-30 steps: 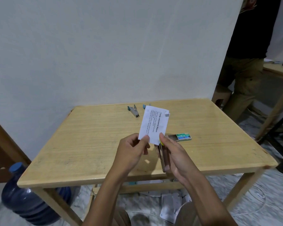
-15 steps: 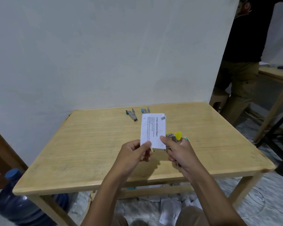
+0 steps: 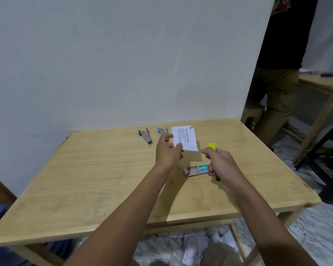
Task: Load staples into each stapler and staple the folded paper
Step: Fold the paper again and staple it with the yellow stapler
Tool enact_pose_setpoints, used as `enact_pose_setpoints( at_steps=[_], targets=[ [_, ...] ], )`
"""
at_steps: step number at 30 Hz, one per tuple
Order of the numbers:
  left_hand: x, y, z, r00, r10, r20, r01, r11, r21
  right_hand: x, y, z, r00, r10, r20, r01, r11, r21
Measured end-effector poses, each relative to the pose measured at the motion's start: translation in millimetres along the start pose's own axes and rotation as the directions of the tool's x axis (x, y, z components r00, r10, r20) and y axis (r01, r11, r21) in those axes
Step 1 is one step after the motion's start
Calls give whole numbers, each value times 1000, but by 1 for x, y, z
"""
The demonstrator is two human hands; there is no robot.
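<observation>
The left hand (image 3: 168, 152) pinches the folded paper (image 3: 185, 138) at its lower left corner, holding it printed side up above the table (image 3: 85, 179). At 3 o'clock from it, clear of the paper, the right hand (image 3: 221, 164) is curled round the yellow-tipped stapler (image 3: 211, 145), its yellow end pointing to 12 o'clock.

Just at 9 o'clock of the right hand lies the staple box (image 3: 197, 169). Its brown inner tray is slid out toward 9 o'clock, and I cannot tell whether it holds staples.

At 12 o'clock of the left hand, near the far edge by the wall (image 3: 123, 64), rests the blue stapler (image 3: 162, 131), with the teal stapler (image 3: 145, 137) at 11 o'clock. Bare wood runs from the hands toward 9 o'clock and 6 o'clock. A standing person (image 3: 277, 73) is beyond the right edge at 2 o'clock.

Half a second ago both hands held the paper. The right has since let go, both have moved toward 12 o'clock, and the box is now uncovered.
</observation>
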State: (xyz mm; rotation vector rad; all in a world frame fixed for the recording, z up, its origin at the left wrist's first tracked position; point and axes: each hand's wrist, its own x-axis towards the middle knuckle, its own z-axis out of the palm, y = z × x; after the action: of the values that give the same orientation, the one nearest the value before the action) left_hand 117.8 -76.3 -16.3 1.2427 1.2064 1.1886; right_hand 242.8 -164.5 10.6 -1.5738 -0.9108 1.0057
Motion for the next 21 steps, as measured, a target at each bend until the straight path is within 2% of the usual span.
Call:
enact_pose_setpoints(
  at_steps=[4,7,9,11,13,15,17,21],
  targets=[
    [52,-12,43,999,14,-31,-7,981,194,29,-8,-11,999,47,-9,-47,999,-26],
    [79,-22,65,999,32,-44,-12,918,398,46,-9,-18,999,40,-16,-40,999,-31],
    [89,-27,73,995,98,-13,-70,796,601,53,-9,-22,999,34,-14,-34,999,-23],
    [97,-34,78,980,194,39,-151,607,780,58,-6,-25,999,30,-21,-30,999,-20],
    [103,-41,81,968,235,85,-181,426,887,63,-2,-27,999,36,-34,-36,999,-17],
    [107,-47,82,963,242,122,-195,310,931,66,1,-28,998,42,-44,-43,999,-15],
    [109,-50,80,966,222,133,-199,311,929,68,4,-26,998,51,-48,-51,999,-17],
    [98,-47,69,963,196,187,-258,460,849,67,11,-24,998,41,-41,-41,999,-10]
  ],
)
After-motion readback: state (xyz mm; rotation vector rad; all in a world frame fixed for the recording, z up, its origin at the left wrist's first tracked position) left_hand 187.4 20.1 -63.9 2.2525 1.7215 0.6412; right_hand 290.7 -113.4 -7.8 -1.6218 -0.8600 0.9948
